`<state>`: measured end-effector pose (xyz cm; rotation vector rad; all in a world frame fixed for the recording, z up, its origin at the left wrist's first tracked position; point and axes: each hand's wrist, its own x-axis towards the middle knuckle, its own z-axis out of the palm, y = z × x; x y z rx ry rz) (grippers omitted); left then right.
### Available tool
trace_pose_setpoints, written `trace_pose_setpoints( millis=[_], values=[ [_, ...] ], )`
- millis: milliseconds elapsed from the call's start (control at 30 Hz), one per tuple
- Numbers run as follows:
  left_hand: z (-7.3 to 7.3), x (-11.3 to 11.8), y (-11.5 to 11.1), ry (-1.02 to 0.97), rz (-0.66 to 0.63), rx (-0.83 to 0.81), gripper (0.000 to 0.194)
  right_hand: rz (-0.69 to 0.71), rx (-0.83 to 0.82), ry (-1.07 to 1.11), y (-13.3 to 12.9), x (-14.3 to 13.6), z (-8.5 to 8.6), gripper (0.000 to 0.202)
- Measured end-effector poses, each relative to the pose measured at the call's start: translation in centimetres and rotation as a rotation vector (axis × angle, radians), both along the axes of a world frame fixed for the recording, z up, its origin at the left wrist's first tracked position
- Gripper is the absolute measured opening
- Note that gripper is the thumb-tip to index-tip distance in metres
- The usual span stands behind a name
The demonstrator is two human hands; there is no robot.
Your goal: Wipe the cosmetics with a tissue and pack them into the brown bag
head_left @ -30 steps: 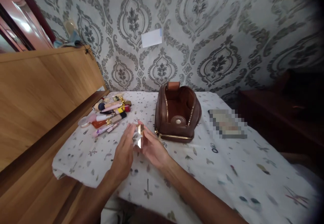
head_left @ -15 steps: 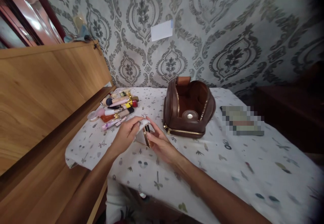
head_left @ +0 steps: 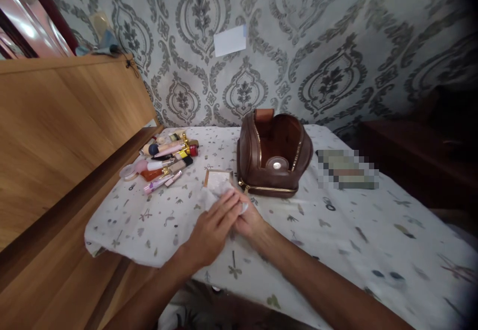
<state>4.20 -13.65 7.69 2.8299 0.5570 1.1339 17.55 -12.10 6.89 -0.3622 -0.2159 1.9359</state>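
Resting on a white cloth (head_left: 209, 198) across the near end of a gold-edged case (head_left: 218, 177), with left hand (head_left: 211, 233) fingers close together, right hand (head_left: 250, 218) mostly hidden, either grip impossible to tell; apparently midway through wiping, with brown bag (head_left: 248, 153) unzipped at right, cosmetics (head_left: 168, 160) heaped loose, far left, on desk (head_left: 160, 243).

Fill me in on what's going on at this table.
A person's left hand lies over the right hand, with a crumpled white sheet at their fingers and a gold-edged item just beyond. Each hand's exact grip is hidden. A brown bag stands unzipped ahead and to the right; loose cosmetics lie piled at the left.
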Motion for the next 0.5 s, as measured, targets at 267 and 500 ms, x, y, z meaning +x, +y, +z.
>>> trace_pose_setpoints(
  millis=[267,500],
  values=[
    [0.1,-3.0,1.4,-0.052,0.079,0.033,0.051,-0.016,0.085,-0.018,-0.5,0.1,1.8,0.043],
    [3.2,-2.7,3.5,-0.232,0.319,-0.271,0.033,0.007,0.160,-0.049,-0.8,-0.8,1.5,0.026]
  ],
)
